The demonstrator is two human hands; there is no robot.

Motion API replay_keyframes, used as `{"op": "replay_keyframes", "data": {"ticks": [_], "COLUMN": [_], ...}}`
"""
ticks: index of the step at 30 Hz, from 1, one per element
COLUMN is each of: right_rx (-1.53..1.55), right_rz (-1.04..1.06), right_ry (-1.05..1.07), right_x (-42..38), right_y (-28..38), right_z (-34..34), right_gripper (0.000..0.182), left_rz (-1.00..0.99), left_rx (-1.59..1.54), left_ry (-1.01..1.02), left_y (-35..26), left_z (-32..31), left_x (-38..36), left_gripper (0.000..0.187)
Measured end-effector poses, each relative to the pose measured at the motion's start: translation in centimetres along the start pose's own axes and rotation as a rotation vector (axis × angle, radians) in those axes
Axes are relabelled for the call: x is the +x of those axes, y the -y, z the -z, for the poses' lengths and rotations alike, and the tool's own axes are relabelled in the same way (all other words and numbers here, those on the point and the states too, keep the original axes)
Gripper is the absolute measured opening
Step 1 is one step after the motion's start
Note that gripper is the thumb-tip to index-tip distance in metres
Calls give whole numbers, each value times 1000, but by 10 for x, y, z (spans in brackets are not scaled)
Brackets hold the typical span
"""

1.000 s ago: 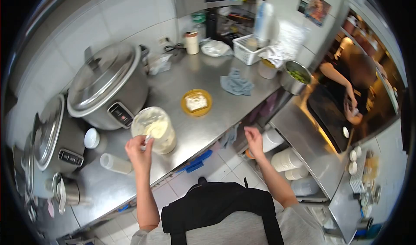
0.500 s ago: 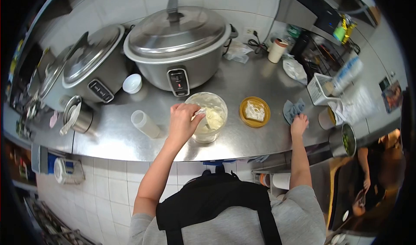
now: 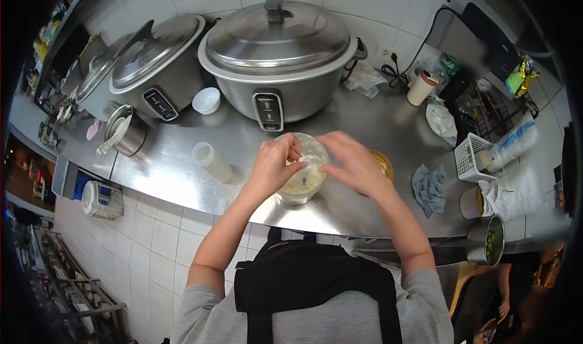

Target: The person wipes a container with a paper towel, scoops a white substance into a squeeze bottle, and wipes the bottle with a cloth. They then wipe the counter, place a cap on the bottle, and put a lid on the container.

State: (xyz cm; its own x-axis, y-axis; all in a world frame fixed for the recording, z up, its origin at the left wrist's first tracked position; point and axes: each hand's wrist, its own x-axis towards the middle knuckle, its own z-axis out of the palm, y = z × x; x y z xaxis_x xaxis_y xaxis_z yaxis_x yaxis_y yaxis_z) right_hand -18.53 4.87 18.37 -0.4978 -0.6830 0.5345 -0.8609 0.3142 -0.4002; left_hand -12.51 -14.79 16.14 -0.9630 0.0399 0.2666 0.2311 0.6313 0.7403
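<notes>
"Well, any risk?"
"My left hand (image 3: 274, 163) pinched something white (image 3: 313, 160) above the clear tub (image 3: 295, 197) on the counter (image 3: 167, 165); my right hand (image 3: 357, 165), spread beside it, could have knocked the tub over."

The metal counter (image 3: 170, 155) carries cookers (image 3: 279, 64), a tub (image 3: 296, 196), a cloth (image 3: 429, 189).

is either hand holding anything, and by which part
The left grip appears to pinch the upper end of a utensil dipping into the clear tub, though partly hidden. The right grip is open, holding nothing visible.
</notes>
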Motion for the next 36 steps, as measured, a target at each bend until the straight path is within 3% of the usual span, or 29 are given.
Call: {"op": "replay_keyframes", "data": {"ticks": [1,3,5,7,10,11,13,15,19,21,22,25,29,34,35,36], "right_rx": [5,4,-27,-82,-174,-211,-202,-196,-199,-282,-286,-317,-256,-262,-275,-287], "right_rz": [12,-184,-157,-182,-208,-213,-137,-191,-308,-425,-465,-553,-555,-492,-534,-582], "right_ry": [-4,570,521,464,500,487,382,350,330,119,61,-99,-286,-299,-254,-211], "right_x": [13,36,32,31,33,34,31,31,27,23,21,12,7,17,20,23], "right_y": [6,14,7,8,25,29,29,33,43,54,62,73,71,73,71,69], "right_z": [-10,-26,-49,-50,-47,-49,-60,-68,-58,-42,-30,-13,-12,-13,-14,-17], "right_gripper": [34,27,24,20,18,18,18,20,20,22,20,20,18,16,15,14], "left_rz": [16,-20,-116,-67,-36,8,132,264,132,277,259,195,130,131,155,51], "left_rx": [-18,-7,-36,-30,1,34,-49,-184,-307,-377,-365,-364,-439,-532,-536,-512], "left_ry": [2,-33,-130,-289,-706,-730,-665,-538,-409,-325,-287,-153,-146,111,80,124], "left_y": [0,-1,5,10,67,100,138,164,192,209,214,194,203,153,147,141], "left_z": [2,13,23,51,90,100,105,92,60,57,57,61,62,70,68,66], "left_x": [-3,-12,-24,-50,-88,-101,-115,-122,-101,-77,-66,-43,-42,-65,-66,-68], "left_gripper": [28,27,29,33,47,57,70,77,71,64,58,58,65,71,71,70]}}
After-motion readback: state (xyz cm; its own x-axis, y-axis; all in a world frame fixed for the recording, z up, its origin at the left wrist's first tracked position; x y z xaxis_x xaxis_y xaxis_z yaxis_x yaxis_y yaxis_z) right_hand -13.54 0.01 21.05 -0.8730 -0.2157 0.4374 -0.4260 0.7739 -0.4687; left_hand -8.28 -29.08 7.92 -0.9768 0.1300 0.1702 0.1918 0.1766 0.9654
